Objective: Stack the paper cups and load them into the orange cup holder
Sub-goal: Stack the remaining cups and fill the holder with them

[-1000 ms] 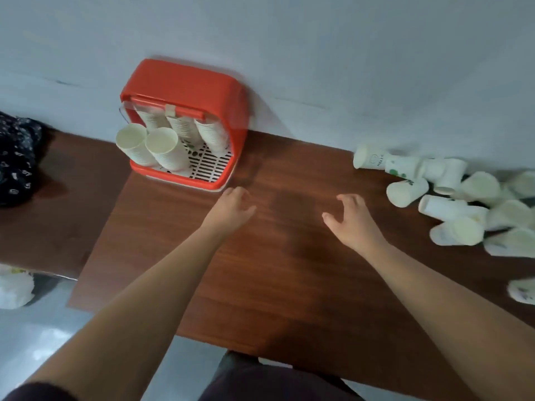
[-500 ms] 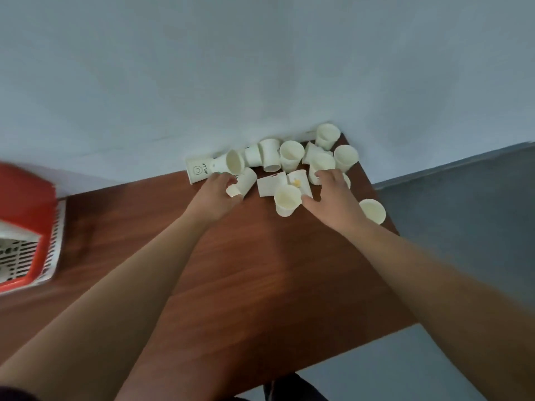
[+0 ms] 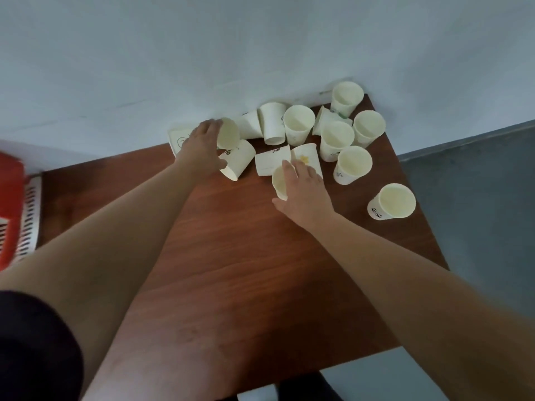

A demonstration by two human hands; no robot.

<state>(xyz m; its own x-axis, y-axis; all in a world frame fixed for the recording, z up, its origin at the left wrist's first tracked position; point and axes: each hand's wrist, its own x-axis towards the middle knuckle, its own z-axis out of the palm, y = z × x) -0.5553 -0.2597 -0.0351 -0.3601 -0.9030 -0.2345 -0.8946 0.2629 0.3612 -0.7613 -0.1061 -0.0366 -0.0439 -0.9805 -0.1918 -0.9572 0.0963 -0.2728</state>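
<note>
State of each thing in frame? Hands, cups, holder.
Left hand: grips a tilted cup.
Right hand: grips a second cup.
Loose cups: unstacked, some upright, some lying on the table.
Orange holder: mostly cut off at left edge.

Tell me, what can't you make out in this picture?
Head view:
- Orange cup holder: cut off by the left edge; slots unseen.
- Wall-side cup: mostly behind the left hand.
- Gripped cup: largely covered by the right hand.
- Cup prints: too small and blurred to read.
</note>
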